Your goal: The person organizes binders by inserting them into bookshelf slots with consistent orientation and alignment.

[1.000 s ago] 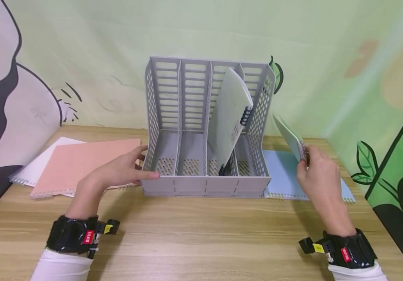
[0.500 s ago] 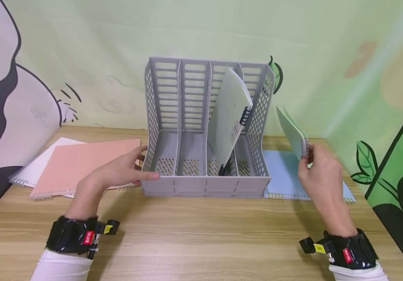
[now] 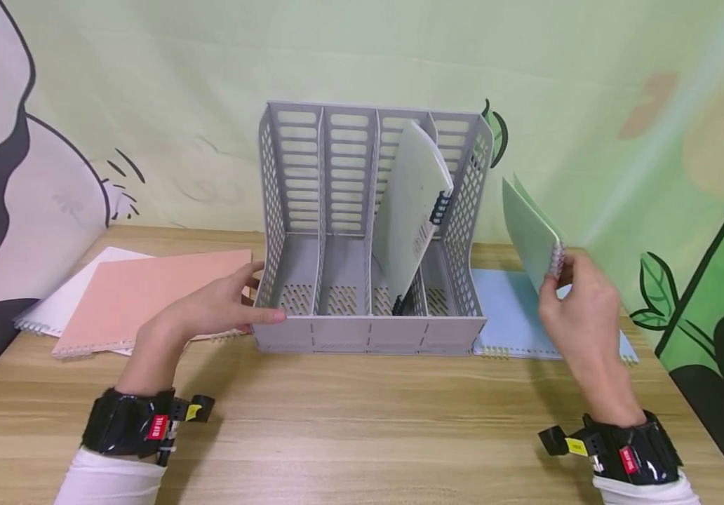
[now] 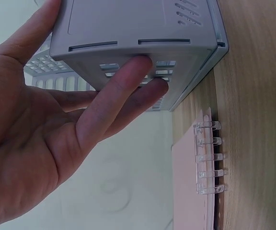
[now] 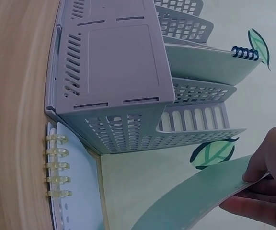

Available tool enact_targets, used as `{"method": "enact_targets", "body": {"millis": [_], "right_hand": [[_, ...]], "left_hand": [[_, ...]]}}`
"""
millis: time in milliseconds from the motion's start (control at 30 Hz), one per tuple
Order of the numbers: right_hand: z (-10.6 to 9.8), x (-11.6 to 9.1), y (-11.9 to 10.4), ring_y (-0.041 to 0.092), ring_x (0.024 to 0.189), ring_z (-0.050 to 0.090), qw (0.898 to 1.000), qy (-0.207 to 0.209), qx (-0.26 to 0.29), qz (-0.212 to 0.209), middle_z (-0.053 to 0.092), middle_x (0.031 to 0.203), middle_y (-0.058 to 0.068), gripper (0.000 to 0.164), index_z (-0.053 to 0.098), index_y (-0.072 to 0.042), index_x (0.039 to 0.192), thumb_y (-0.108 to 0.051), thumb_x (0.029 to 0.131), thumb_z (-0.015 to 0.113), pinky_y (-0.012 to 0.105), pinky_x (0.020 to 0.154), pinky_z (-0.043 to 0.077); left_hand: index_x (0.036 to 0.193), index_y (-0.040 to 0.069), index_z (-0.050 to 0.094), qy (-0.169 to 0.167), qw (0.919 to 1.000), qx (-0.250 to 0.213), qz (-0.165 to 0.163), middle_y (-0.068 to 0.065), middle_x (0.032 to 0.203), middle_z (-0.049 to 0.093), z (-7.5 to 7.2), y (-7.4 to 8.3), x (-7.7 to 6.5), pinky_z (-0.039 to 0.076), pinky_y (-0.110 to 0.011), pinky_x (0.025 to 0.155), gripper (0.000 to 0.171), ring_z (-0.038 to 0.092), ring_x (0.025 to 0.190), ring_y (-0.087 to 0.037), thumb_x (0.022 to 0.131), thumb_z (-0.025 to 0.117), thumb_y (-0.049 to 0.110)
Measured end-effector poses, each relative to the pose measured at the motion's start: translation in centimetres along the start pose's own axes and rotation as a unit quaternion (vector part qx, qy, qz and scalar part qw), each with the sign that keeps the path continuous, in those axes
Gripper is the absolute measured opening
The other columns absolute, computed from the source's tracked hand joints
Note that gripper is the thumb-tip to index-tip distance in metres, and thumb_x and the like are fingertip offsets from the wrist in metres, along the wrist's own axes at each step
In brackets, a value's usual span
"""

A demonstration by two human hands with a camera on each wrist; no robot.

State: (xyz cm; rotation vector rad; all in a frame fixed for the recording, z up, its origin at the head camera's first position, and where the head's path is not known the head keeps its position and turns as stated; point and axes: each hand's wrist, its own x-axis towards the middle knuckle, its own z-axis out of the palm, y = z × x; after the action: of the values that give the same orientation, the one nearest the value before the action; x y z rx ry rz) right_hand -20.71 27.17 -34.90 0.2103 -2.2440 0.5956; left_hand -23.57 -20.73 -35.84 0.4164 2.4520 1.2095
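Observation:
My right hand pinches a green spiral notebook by its bound edge, holding it raised and tilted to the right of the grey file rack. In the right wrist view, thumb and fingers clasp the edge of this green notebook. My left hand holds the rack's front left corner, its thumb over the front rim. The left wrist view shows fingers against the perforated side wall. A pale green notebook with black rings leans in the rack's third slot from the left.
Left of the rack lie a pink spiral notebook and, partly beneath it, a white one. A blue spiral notebook lies flat on the wooden table to the right. A printed cloth backdrop stands behind.
My right hand has shifted slightly right, and the green notebook has risen and turned more upright, its covers parting at the top. The left hand and rack have stayed put.

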Motion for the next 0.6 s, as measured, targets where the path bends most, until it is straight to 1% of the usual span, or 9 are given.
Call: {"method": "enact_targets", "body": {"millis": [167, 433, 533, 600], "right_hand": [[-0.14, 0.01, -0.07, 0.042, 0.08, 0.065, 1.0, 0.015, 0.006, 0.004, 0.067, 0.092, 0.027, 0.019, 0.062, 0.012, 0.108, 0.008, 0.09, 0.064, 0.051, 0.066, 0.048], [-0.39, 0.08, -0.24, 0.043, 0.082, 0.066, 0.999, 0.029, 0.015, 0.02, 0.068, 0.094, 0.028, 0.019, 0.063, 0.013, 0.108, 0.006, 0.091, 0.065, 0.053, 0.07, 0.05], [-0.47, 0.13, -0.27, 0.043, 0.083, 0.066, 0.999, 0.037, 0.018, 0.024, 0.068, 0.094, 0.028, 0.019, 0.063, 0.013, 0.107, 0.006, 0.09, 0.065, 0.051, 0.069, 0.048], [-0.54, 0.14, -0.28, 0.043, 0.083, 0.066, 0.999, 0.041, 0.018, 0.025, 0.068, 0.094, 0.028, 0.019, 0.063, 0.014, 0.107, 0.005, 0.09, 0.066, 0.047, 0.068, 0.046]], "left_hand": [[0.163, 0.0, 0.005, 0.0, 1.0, 0.007, 0.0, -0.035, 0.15, 0.034, 0.0, 0.04, -0.07, 0.06, -0.042, 0.082, 0.11, 0.069, 0.089, -0.026, 0.092, 0.079, 0.041], [0.163, -0.001, 0.006, 0.0, 1.0, 0.005, 0.003, -0.035, 0.149, 0.035, 0.03, 0.01, -0.03, 0.06, -0.042, 0.081, 0.109, 0.069, 0.087, -0.026, 0.092, 0.078, 0.04], [0.163, 0.0, 0.006, 0.001, 1.0, 0.003, 0.0, -0.034, 0.15, 0.035, 0.03, 0.06, -0.08, 0.06, -0.042, 0.081, 0.109, 0.069, 0.089, -0.027, 0.092, 0.079, 0.041], [0.163, 0.001, 0.006, 0.001, 1.0, 0.001, -0.001, -0.034, 0.15, 0.035, 0.03, 0.12, -0.12, 0.06, -0.042, 0.082, 0.109, 0.069, 0.09, -0.027, 0.092, 0.079, 0.041]]}}
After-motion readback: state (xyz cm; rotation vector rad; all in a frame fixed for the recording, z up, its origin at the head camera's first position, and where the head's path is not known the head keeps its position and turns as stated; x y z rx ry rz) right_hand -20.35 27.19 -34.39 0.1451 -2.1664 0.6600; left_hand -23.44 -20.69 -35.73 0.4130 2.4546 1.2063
